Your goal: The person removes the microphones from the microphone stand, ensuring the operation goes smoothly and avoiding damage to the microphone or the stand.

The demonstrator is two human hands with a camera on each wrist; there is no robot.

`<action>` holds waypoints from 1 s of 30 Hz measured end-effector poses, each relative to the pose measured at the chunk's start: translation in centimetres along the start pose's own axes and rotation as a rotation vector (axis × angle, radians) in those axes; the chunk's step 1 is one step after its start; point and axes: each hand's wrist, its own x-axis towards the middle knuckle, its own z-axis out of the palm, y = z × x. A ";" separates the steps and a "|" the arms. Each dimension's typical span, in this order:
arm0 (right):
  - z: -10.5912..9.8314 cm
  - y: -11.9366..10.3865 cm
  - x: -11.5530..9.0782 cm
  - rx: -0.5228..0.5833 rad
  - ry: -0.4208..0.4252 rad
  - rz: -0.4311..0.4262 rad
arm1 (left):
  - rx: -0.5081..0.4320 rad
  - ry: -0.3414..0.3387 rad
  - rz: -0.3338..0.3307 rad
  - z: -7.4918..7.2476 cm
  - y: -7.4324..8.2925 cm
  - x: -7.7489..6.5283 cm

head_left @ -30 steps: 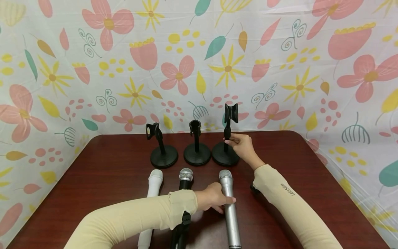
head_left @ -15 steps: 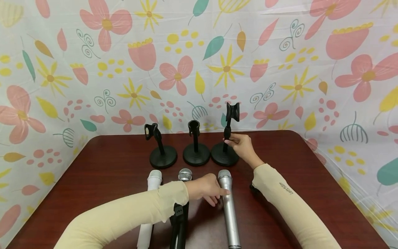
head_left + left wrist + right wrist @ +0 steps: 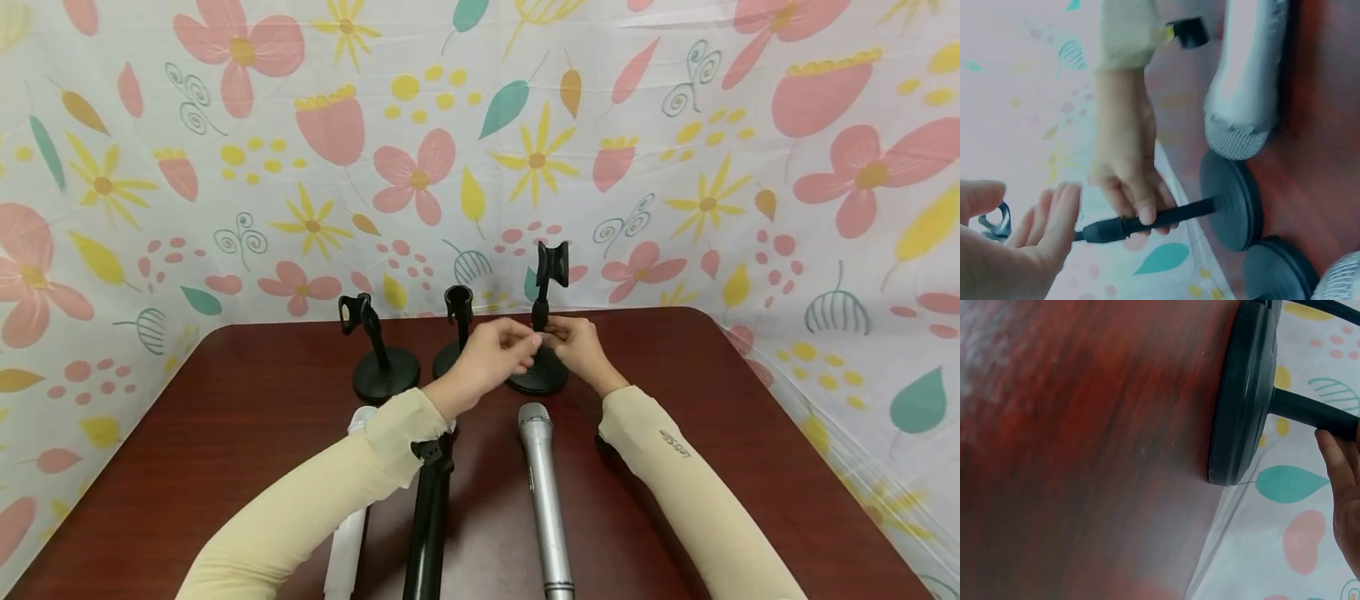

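My right hand point(image 3: 583, 346) grips the pole of the rightmost black microphone stand point(image 3: 552, 265) with thumb and fingers. In the left wrist view, the thumb lies along that stand's pole point(image 3: 1191, 211), between base and collar. My left hand point(image 3: 486, 357) is raised beside the same stand, holding nothing. Its fingers look loosely bent, near the upper pole in the left wrist view; whether they touch it I cannot tell. A silver microphone point(image 3: 546, 500) lies on the table in front of the stand, apart from both hands. In the right wrist view, the stand's round base point(image 3: 1241, 400) rests on the table.
Two more black stands, a middle one point(image 3: 459, 305) partly behind my left hand and a left one point(image 3: 386, 374), stand along the back. A black microphone point(image 3: 429, 525) and a white microphone point(image 3: 347, 546) lie partly under my left forearm. Behind the table point(image 3: 247, 392) hangs a flowered cloth point(image 3: 300, 167).
My left hand has left the silver microphone, which stays lying on the table, and moved forward and up to the rightmost stand. My right hand keeps its grip on the pole.
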 end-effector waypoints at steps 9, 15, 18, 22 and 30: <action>0.5 0.0 0.1 -0.008 -0.002 0.034 | -0.076 0.201 0.212 0.1 0.3 3.8; 0.4 0.0 0.1 0.023 -0.007 0.043 | -0.244 0.118 0.232 0.4 1.4 6.3; 0.3 0.0 0.0 0.025 -0.015 0.052 | -0.294 0.090 0.197 0.5 1.3 7.2; 0.2 -0.1 -0.1 0.040 -0.018 0.060 | -0.343 0.066 0.206 0.4 1.0 7.7; 0.1 -0.1 -0.3 0.024 -0.001 0.041 | -0.315 0.029 0.281 0.4 0.7 7.9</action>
